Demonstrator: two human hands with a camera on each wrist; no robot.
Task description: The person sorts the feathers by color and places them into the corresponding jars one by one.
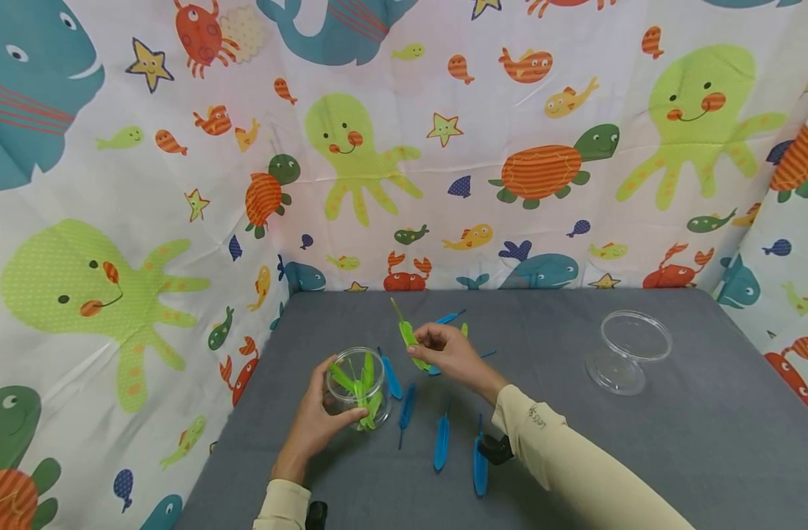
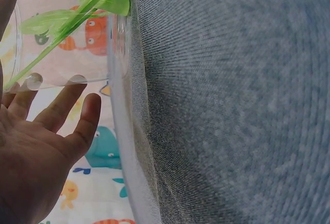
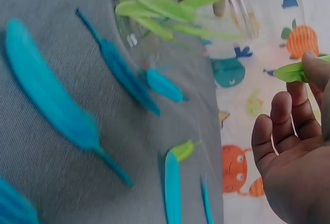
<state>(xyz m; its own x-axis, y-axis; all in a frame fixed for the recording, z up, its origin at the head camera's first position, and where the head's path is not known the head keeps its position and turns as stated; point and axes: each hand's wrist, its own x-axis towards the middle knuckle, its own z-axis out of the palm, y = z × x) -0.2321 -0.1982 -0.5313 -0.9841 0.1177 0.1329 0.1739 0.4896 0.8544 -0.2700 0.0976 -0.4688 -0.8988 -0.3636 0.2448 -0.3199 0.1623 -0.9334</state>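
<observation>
My left hand (image 1: 318,421) grips a clear round jar (image 1: 359,386) that holds several green feathers (image 1: 363,390) on the grey table (image 1: 675,442). In the left wrist view the jar's wall (image 2: 67,38) and a green feather (image 2: 72,15) show above my palm (image 2: 36,152). My right hand (image 1: 444,350) pinches a green feather (image 1: 407,335) just right of and above the jar; its tip (image 3: 291,72) shows by my fingers (image 3: 289,126). Several blue feathers (image 1: 441,442) lie on the table between and below my hands.
A clear lid or second clear container (image 1: 629,350) rests at the right of the table. A sea-animal patterned cloth (image 1: 444,147) walls the back and sides. More blue feathers (image 3: 46,100) and a small green one (image 3: 183,149) lie near the jar.
</observation>
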